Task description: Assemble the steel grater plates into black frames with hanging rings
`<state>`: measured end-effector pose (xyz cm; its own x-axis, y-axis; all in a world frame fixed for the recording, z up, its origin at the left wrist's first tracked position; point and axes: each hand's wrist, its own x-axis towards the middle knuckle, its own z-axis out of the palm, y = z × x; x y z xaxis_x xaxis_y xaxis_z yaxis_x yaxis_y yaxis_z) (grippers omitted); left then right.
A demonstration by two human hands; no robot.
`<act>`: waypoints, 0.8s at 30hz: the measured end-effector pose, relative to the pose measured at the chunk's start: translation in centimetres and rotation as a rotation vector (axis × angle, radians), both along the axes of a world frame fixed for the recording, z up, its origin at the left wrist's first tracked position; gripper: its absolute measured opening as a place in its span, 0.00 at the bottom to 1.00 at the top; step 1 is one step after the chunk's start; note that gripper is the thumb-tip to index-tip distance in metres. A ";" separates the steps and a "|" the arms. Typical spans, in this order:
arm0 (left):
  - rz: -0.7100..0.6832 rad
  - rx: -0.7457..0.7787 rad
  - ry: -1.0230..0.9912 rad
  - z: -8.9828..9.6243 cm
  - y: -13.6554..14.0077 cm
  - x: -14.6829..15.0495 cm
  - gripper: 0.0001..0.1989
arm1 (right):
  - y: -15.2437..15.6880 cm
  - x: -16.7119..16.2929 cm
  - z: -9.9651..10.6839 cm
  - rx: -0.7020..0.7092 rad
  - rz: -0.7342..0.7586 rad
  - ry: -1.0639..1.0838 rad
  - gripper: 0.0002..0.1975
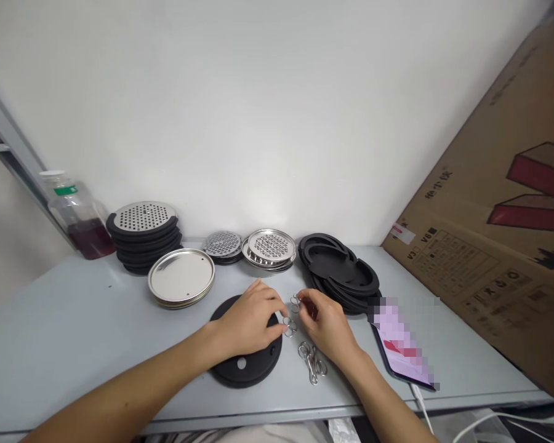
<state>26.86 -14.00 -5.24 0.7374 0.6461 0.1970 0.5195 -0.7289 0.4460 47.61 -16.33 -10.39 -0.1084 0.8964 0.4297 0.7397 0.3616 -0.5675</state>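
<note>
My left hand (257,317) reaches over a black round disc (240,376) lying near the table's front edge. Its thumb and fingertips close on a small metal ring piece (290,328). Just to the right, my right hand (325,320) is curled, its fingertips pinching another small ring piece (295,301). The two pieces are close together, and I cannot tell whether they touch. Below the right hand, several loose metal ring clips (312,362) lie in a small heap. Part of the black disc is hidden under my left hand and wrist.
Behind stand a stack of black discs with a perforated plate (143,218), shiny round plates (181,275), grater plates (271,246) and black rings (337,267). A bottle of dark liquid (90,237) is at left. A phone (399,347) and large carton (480,246) are at right.
</note>
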 end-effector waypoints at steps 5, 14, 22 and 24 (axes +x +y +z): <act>-0.026 -0.005 0.175 0.0 0.6 2.3 0.08 | 0.1 0.1 -0.2 0.002 -0.027 -0.014 0.11; -0.004 -0.024 0.271 -0.7 1.3 4.1 0.03 | 0.1 -0.1 0.1 -0.043 0.006 -0.027 0.16; 0.025 -0.123 0.225 -0.7 1.3 4.0 0.04 | 0.0 0.0 0.1 -0.048 0.030 0.045 0.18; 0.023 -0.180 0.192 -0.5 1.1 4.1 0.03 | 0.1 0.0 0.1 -0.058 0.035 0.111 0.17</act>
